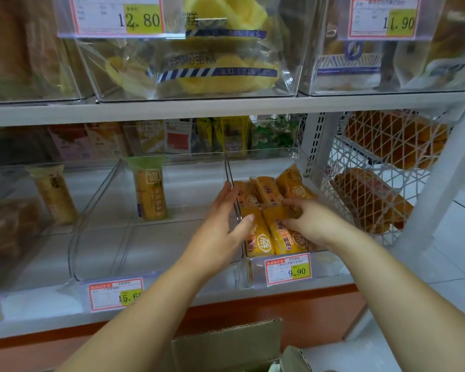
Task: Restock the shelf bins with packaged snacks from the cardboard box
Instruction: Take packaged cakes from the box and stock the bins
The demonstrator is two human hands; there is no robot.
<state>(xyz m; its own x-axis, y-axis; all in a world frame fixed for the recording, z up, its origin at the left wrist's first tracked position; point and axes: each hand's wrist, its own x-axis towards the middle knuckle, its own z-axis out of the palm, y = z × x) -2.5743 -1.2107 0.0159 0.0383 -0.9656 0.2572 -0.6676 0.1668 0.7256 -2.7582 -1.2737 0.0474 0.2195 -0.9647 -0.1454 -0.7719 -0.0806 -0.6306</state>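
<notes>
Several orange snack packs (263,234) lie in the clear bin (287,275) at the right end of the lower shelf, above a 9.90 price tag. My right hand (309,224) reaches into that bin and its fingers grip the front right orange pack (282,232). My left hand (220,224) has straight fingers on the bin's left wall, thumb touching the front left pack. The cardboard box (234,347) stands open at the bottom of the view, its contents mostly hidden.
The middle clear bin (113,248) holds one upright yellow-green pack (149,191); another pack (54,194) stands in the left bin. Upper-shelf bins (193,63) hold yellow cakes. A white wire basket (373,183) of bread hangs to the right.
</notes>
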